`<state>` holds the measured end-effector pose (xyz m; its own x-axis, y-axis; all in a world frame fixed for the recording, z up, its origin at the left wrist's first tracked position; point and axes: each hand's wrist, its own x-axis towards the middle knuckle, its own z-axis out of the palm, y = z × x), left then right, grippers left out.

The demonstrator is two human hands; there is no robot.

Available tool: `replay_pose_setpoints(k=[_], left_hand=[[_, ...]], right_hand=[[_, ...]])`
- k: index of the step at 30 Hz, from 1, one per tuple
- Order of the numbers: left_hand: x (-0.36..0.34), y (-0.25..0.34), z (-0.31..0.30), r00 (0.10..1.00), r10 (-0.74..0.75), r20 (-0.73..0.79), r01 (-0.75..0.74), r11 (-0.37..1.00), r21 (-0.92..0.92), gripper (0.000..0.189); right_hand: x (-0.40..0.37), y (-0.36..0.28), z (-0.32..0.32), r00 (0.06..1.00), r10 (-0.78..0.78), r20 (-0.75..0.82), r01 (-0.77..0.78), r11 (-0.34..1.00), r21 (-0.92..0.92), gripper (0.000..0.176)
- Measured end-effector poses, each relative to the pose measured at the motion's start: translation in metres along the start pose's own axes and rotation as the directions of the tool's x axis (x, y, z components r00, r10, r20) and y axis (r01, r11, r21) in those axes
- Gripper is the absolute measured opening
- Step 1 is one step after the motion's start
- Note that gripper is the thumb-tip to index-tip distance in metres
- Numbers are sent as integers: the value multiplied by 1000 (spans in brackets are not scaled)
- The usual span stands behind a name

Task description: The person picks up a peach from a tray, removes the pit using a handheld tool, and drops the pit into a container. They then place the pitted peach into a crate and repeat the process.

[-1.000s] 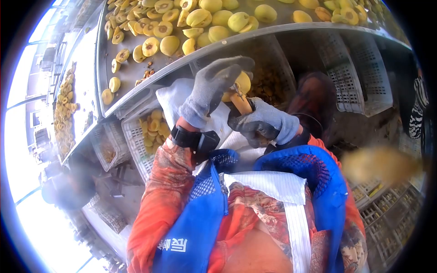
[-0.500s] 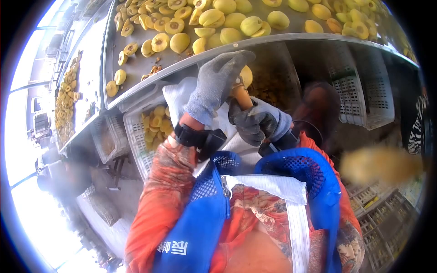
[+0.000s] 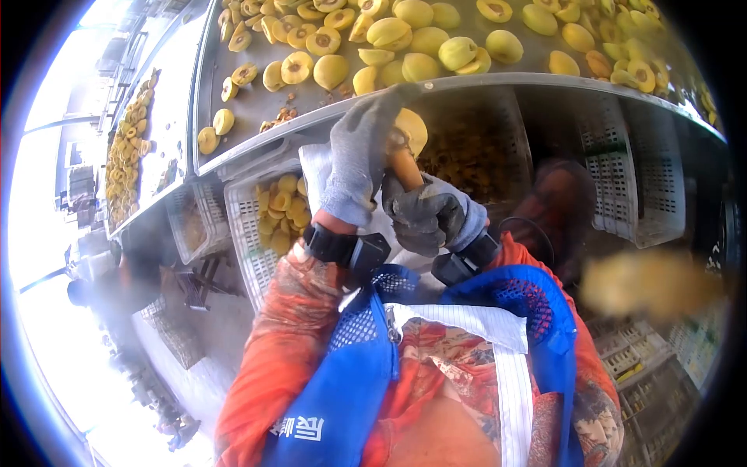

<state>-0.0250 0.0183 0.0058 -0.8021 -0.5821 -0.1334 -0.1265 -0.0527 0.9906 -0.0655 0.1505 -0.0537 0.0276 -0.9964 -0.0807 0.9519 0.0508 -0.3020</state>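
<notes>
Fruit [image 3: 415, 131] in left grip [image 3: 354, 152], handle [image 3: 405, 169] in right grip [image 3: 428, 214]

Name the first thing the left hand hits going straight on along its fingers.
Left hand: likely the table's metal rim, which its fingertips appear to overlap in view. Depth unclear; if above the rim, it may clear it toward the yellow-green fruit.

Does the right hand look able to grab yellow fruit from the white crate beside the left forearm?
Probably not: the right hand is closed around the tan handle, and the left wrist seems to lie across the way to the yellow fruit.
</notes>
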Motion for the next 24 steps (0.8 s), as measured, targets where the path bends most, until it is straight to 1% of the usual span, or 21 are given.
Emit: replay_pose_setpoints(k=[2,3,6,7,8,9,10,11,12,13,14,15,16,17,18,19,20,21,22,23,24], left_hand=[[1,8,-6,994,38,100,-65,957,284,30],[9,-1,-18,945,205,255,-307,821,481,31],[22,-4,-18,900,327,288,-435,727,532,35],[22,-5,-14,941,250,230,-328,840,432,37],[21,-4,-8,971,169,168,-215,925,312,39],[21,-8,-7,983,130,133,-162,950,268,40],[24,-17,-14,994,7,109,-9,1000,22,41],[27,-25,-22,990,-116,83,133,964,-232,42],[34,-42,-47,946,-289,150,316,705,-635,42],[35,-65,-72,984,-153,94,180,827,-533,50],[30,-72,-96,997,-66,41,77,907,-415,46],[21,-71,-122,1000,-13,-15,7,952,-307,42],[9,-71,-151,984,180,15,-180,967,181,39],[-2,-70,-183,953,294,72,-277,753,597,35],[-12,-73,-213,944,323,70,-260,593,763,32],[-15,-79,-242,959,15,-283,189,710,679,29],[-3,-82,-257,946,42,-320,198,708,678,34],[11,-63,-245,932,69,-357,207,707,676,39],[24,-48,-225,939,182,-292,101,665,740,43],[52,-47,-206,952,162,-261,83,684,725,47],[84,-47,-189,963,144,-227,62,701,710,51]], right_hand=[[7,-1,-10,1000,21,7,-20,992,-121,15],[9,0,-15,999,30,16,-26,979,-203,15],[9,-3,-10,983,62,176,-85,988,127,14],[10,-6,-7,982,31,184,-65,982,180,13],[8,-7,-4,989,20,145,-43,986,160,13],[7,-7,-2,995,9,104,-24,990,142,13],[5,-8,0,998,0,64,-8,992,129,13],[3,-10,4,994,-24,104,9,990,142,14],[-1,-16,8,988,-44,146,21,988,154,14],[-5,-23,10,979,-76,187,46,986,163,15],[-8,-29,9,990,-52,132,47,998,41,14],[-13,-33,6,997,-31,76,36,996,-76,14],[-17,-40,1,1000,-23,21,26,981,-195,14],[-29,-43,-4,994,52,-93,-70,975,-212,16],[-33,-44,-19,970,1,-244,-110,896,-431,18],[-32,-38,-40,922,-85,-377,-181,768,-614,21],[-29,-30,-58,853,-193,-484,-286,603,-745,24],[-27,-21,-71,831,-277,-482,-306,496,-813,28],[-24,-14,-82,807,-361,-466,-332,375,-866,31],[-23,-12,-87,787,-437,-436,-363,244,-899,34],[-21,-14,-84,784,-428,-449,-387,228,-893,32]])
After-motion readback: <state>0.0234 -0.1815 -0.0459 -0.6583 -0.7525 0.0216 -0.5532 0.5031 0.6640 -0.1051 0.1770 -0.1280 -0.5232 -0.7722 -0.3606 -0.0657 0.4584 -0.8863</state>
